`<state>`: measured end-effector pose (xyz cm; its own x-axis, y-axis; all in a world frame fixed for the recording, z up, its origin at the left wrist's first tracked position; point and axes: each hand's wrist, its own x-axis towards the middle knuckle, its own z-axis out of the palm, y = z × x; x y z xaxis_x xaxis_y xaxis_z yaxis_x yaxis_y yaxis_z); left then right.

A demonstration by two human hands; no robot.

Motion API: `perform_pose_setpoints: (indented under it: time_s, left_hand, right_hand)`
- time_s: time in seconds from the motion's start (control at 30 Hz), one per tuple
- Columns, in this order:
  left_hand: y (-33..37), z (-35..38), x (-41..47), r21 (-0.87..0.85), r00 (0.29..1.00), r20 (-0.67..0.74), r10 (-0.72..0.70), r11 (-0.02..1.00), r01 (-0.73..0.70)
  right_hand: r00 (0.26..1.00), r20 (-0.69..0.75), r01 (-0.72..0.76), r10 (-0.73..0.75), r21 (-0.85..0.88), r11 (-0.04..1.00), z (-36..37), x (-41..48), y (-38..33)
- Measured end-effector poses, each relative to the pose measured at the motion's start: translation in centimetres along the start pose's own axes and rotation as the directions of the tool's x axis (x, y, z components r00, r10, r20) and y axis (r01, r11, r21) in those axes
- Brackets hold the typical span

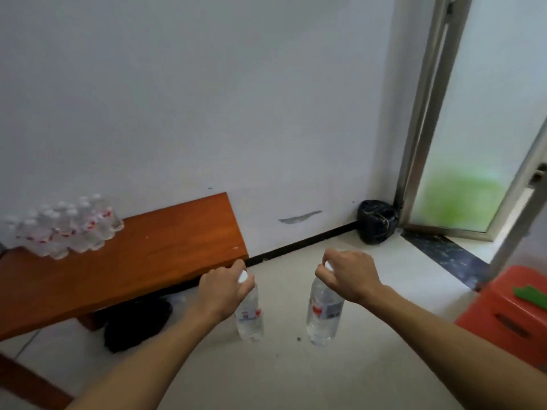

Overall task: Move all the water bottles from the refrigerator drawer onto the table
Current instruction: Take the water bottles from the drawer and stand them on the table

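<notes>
- Water bottles, two in transit: the left bottle [250,318] hangs at 7 o'clock from frame centre, the right bottle [324,315] at 5 o'clock. Both are upright and seemingly off the floor.
- The left hand [220,287] has its fingers curled round the left bottle's cap and neck. The right hand [349,276] pinches the right bottle's cap the same way.
- The table [133,261] lies at 9 o'clock from the left hand, its corner just beside the knuckles. A cluster of bottles [65,229] stands at its 10 o'clock end.
- Judged step: the carry. Next comes swinging both bottles toward 10 o'clock, lifting them over the edge and setting them upright on bare wood without knocking the cluster.
- The refrigerator drawer is out of view, so what remains cannot be told.
- A black bag [376,221] sits at 1 o'clock and a red stool [509,309] at 3 o'clock.
</notes>
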<state>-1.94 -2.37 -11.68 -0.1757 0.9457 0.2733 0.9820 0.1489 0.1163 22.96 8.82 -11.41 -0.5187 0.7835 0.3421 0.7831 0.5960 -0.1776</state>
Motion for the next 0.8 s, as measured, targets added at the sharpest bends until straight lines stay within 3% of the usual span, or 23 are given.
perform_pose_setpoints:
  time_s: [0.27,0.5,0.6,0.8]
  left_hand:
    - [-13.9,0.2,-1.4,0.014,0.958,0.024,-0.287,0.958,0.287]
    - [-25.8,0.5,2.7,0.024,0.909,0.053,-0.414,0.910,0.413]
    - [-30.5,0.1,4.8,0.051,0.886,0.010,-0.464,0.885,0.463]
    - [-39.3,-0.1,7.6,0.033,0.823,-0.027,-0.568,0.822,0.568]
  right_hand:
    - [0.968,0.082,0.234,-0.239,0.073,0.970,8.5,11.0,-12.4]
    - [0.902,0.101,0.395,-0.420,0.203,0.896,15.9,22.4,-20.6]
    - [0.879,0.056,0.452,-0.473,0.213,0.866,17.9,27.9,-24.3]
    - [0.826,0.106,0.526,-0.553,0.206,0.825,22.1,36.1,-31.4]
